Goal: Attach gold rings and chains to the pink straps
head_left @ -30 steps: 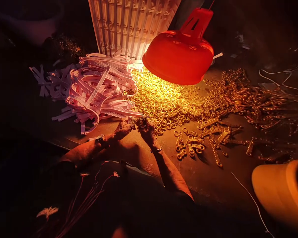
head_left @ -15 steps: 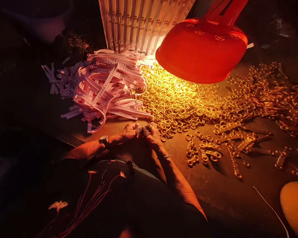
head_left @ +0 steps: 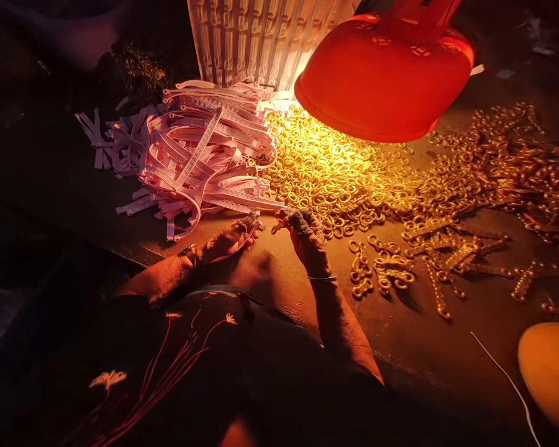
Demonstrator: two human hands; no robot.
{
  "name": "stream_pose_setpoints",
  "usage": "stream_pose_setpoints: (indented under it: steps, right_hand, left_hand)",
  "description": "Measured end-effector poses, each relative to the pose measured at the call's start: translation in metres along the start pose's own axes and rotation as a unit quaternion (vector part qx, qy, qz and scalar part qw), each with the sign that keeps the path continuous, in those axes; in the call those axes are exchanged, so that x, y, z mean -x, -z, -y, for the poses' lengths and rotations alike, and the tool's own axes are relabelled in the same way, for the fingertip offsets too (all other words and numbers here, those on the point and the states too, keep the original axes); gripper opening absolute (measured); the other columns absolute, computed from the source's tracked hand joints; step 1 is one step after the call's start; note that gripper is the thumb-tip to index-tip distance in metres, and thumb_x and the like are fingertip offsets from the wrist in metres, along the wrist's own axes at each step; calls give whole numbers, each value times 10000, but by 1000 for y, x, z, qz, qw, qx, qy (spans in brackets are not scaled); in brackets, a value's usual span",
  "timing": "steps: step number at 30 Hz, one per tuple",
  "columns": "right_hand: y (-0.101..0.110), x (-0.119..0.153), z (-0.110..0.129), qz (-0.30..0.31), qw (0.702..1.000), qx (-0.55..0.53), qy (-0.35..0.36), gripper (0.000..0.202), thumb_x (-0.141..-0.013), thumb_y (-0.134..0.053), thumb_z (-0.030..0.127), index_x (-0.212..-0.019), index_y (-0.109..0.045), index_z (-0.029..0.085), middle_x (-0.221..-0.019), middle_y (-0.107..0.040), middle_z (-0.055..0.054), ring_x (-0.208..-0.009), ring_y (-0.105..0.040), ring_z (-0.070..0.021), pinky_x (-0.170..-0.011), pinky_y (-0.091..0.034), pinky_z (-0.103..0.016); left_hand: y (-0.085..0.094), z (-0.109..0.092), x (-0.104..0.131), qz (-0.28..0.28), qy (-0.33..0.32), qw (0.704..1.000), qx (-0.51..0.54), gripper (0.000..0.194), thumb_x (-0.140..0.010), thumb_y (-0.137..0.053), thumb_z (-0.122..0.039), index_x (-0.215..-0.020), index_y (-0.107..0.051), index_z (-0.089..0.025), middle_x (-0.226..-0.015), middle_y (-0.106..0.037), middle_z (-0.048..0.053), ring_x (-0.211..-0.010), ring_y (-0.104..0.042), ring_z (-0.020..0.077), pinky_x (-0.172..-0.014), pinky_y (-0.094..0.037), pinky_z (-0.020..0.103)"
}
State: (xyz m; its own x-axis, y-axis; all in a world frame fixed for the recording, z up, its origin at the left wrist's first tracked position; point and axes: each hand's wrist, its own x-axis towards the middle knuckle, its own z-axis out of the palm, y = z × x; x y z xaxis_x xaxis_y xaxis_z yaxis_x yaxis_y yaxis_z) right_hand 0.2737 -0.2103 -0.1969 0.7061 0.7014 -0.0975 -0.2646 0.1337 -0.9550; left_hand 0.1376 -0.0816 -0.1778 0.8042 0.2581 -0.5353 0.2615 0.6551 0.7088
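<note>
Left hand (head_left: 236, 238) near pink strips (head_left: 201, 146), their small marks unreadable.

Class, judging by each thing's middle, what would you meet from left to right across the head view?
Pink strips, left hand, right hand, red lamp, white cord, orange object; the gold rings spread too widely to place.

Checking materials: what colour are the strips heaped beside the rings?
The strips look pale pink in this warm light, clearest in the head view.
</note>
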Motion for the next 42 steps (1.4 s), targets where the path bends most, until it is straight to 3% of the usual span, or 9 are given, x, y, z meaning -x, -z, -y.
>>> stream_pose_setpoints:
  steps: [3, 7, 12, 16, 21, 26, 31, 36, 42]
  right_hand:
    - [-2, 6, 4, 23, 998, -40, -45, 393, -769, -684, 586, -800, -562, 213, -724, -619, -1, -592, -596, -127, -579, -519, -277]
    - [-14, 21, -9, 26, 993, 76, -82, 406, -802, -630, 617, -837, -555, 219, -632, -559, 24, -485, -464, -85, -414, -364, -199]
    - [-24, 29, -15, 34, 984, 164, -61, 390, -893, -485, 605, -886, -546, 220, -679, -568, 3, -588, -465, -109, -494, -388, -212]
    - [-25, 30, -13, 20, 972, 235, -16, 369, -933, -414, 553, -865, -520, 206, -713, -555, -14, -646, -448, -127, -584, -390, -255]
    - [-19, 26, -15, 35, 953, 301, -20, 327, -943, -371, 485, -778, -455, 215, -714, -512, -23, -641, -414, -139, -587, -378, -275]
    - [-16, 18, -10, 65, 944, 323, -17, 336, -938, -378, 466, -724, -449, 217, -661, -476, -20, -597, -380, -138, -521, -340, -269]
    - [-16, 18, -4, 60, 939, 339, 12, 418, -980, -281, 496, -843, -546, 204, -715, -531, -38, -625, -402, -151, -586, -382, -286]
    - [-9, 42, 12, 152, 929, 333, 51, 466, -982, -293, 558, -948, -570, 184, -839, -583, -67, -769, -530, -169, -718, -442, -296]
    - [-6, 91, 20, 199, 872, 440, 83, 350, -987, -365, 468, -881, -523, 175, -732, -574, -62, -577, -459, -135, -575, -336, -280]
  left_hand:
    - [-1, 3, -4, -4, 6, 1000, 7, 302, -720, -708, -397, -855, -638, -136, -673, -577, 18, -534, -447, 80, -505, -351, 205]
    - [-8, 0, -2, -46, -10, 998, -46, 207, -740, -713, -333, -775, -632, -146, -571, -518, -11, -491, -434, 81, -481, -330, 208]
    - [-14, 0, 1, -69, -19, 994, -79, 228, -726, -736, -324, -726, -593, -146, -545, -485, -27, -480, -420, 68, -460, -280, 190]
    - [-12, 6, -1, -48, -31, 995, -86, 272, -692, -733, -326, -669, -541, -136, -540, -448, -36, -478, -359, 47, -450, -235, 185]
    - [-13, 10, 2, -53, -45, 990, -120, 296, -647, -783, -291, -651, -535, -130, -573, -486, -28, -532, -384, 47, -491, -294, 182]
    - [-21, 8, 5, -58, -31, 987, -149, 337, -589, -849, -277, -731, -597, -104, -634, -570, -12, -569, -466, 53, -527, -354, 176]
    - [-25, 7, 7, -57, 48, 985, -154, 391, -672, -804, -419, -752, -573, -114, -564, -563, -4, -445, -433, 54, -423, -277, 184]
    - [-28, -8, 21, -25, 54, 989, -138, 324, -649, -774, -312, -614, -512, -125, -478, -392, -57, -408, -266, 8, -406, -148, 181]
    - [-27, -15, 39, 20, 153, 972, -176, 213, -617, -742, -242, -576, -577, -113, -417, -344, -61, -367, -237, 17, -384, -101, 200]
